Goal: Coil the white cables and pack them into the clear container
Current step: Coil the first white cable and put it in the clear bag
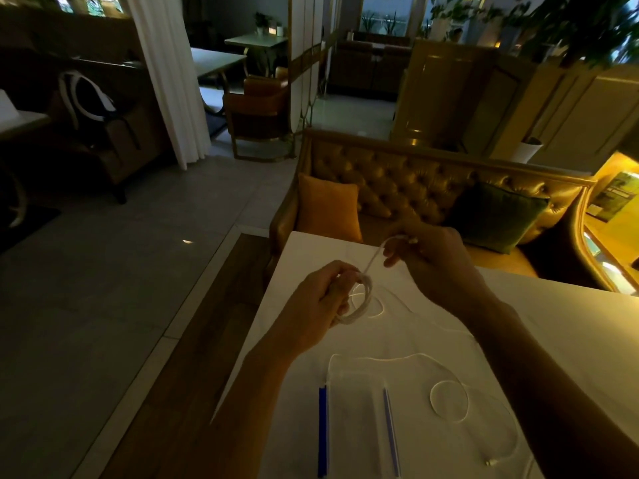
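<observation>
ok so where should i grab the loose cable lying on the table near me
Take the loose cable at its small round loop, coming straight down from above with a thumb-and-finger grip. It lies flat on the white table, and the loop is where the strand crosses itself, so one pinch gathers two runs.

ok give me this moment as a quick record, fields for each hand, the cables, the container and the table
left hand: holds a coil of white cable, several loops gathered
right hand: pinches the free strand leading up from that coil
second cable: loose on the table, one loop, plug end near the right forearm
clear container: flat on the table near the person, blue edges, looks empty
table: white top
progress: first cable partly coiled, nothing packed yet
</observation>
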